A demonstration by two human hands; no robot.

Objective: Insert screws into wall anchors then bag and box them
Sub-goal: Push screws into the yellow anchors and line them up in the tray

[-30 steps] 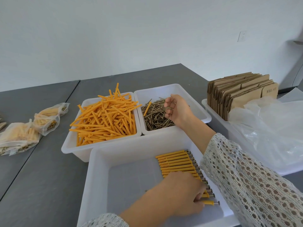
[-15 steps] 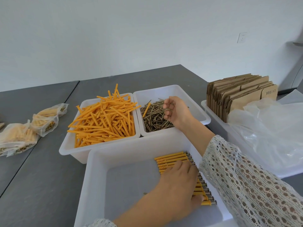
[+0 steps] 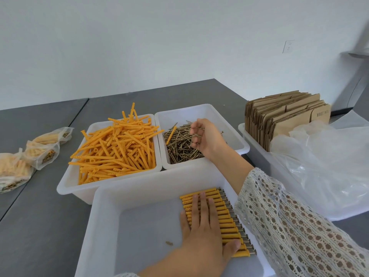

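A white bin [image 3: 69,184] holds a heap of loose orange wall anchors [image 3: 117,144]. Beside it, a second white bin [image 3: 235,140] holds brass screws [image 3: 179,146]. My right hand [image 3: 207,136] hovers over that pile, fingers curled on several screws. In the near white tray [image 3: 103,226] lies a neat row of anchors with screws in them [image 3: 229,220]. My left hand [image 3: 201,226] lies flat on this row, fingers spread, gripping nothing.
Filled plastic bags [image 3: 42,150] lie on the grey table at the left. At the right, a white tray [image 3: 257,154] holds flat cardboard boxes [image 3: 285,116] and crumpled clear plastic bags [image 3: 323,162]. A small brown scrap [image 3: 169,243] lies in the near tray.
My left hand has slid from the row's near end up over its middle and flattened out. My right hand stays over the screw bin holding screws.
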